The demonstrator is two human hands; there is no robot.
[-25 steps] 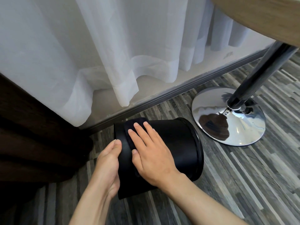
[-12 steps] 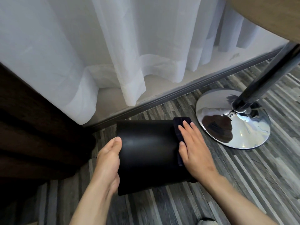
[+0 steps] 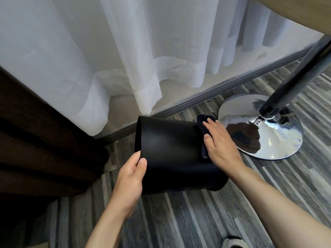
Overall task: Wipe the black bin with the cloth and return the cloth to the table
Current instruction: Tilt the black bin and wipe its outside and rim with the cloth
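1. Against the view half a second back, the black bin [image 3: 172,154] has swung: its left end is lifted and turned, and the left hand [image 3: 129,179], which lay flat against that end, now grips the edge with thumb on the side wall and fingers behind.
2. The right hand [image 3: 221,144] is at the same right-hand part of the bin as before, pressing the dark cloth [image 3: 203,126] flat against the wall under open, spread fingers; this grip is a flat press, not a closed hold.
3. The bin lies on its side on the floor [image 3: 179,221], long axis running left to right, the narrower end to the left and raised, the wider rimmed end to the lower right.
4. The cloth is on the bin's upper right side, just beside the chrome base [image 3: 279,140] of the table's pole [image 3: 295,77].
5. The floor is grey striped wood-look planks; a white sheer curtain [image 3: 143,51] hangs behind, a dark brown curtain [image 3: 35,140] stands at left, and the tabletop [image 3: 295,11] edge shows at upper right.
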